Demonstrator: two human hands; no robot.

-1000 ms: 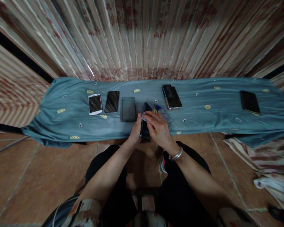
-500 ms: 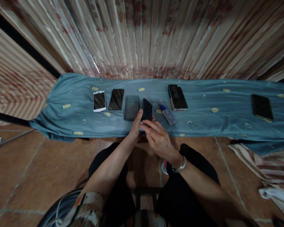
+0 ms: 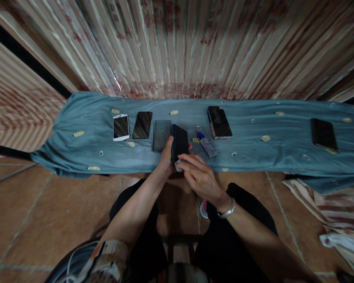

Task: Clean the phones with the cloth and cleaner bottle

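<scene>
My left hand (image 3: pixel 166 156) is closed around a dark blue phone (image 3: pixel 181 141), thumb along its left edge, just above the near side of the cloth. At the phone's lower end, my right hand (image 3: pixel 201 175) pinches a small whitish piece (image 3: pixel 178 165), perhaps cloth or tissue, against or close to the phone. A grey phone or case (image 3: pixel 161 135), partly blurred out, lies directly left of the held phone. To the right rests a clear bottle with a blue cap (image 3: pixel 208 145), lying on its side.
A blue-green cloth (image 3: pixel 247 157) covers the long surface. On it lie a white phone (image 3: pixel 120 127), a black phone (image 3: pixel 142 125), a stack of phones (image 3: pixel 220 122) and another dark phone (image 3: pixel 323 134) at far right. A pleated curtain (image 3: pixel 177 51) hangs behind.
The held phone has turned so more of its flat face shows. My right hand, with the whitish piece, has moved slightly down at its lower end. The view has shifted a little.
</scene>
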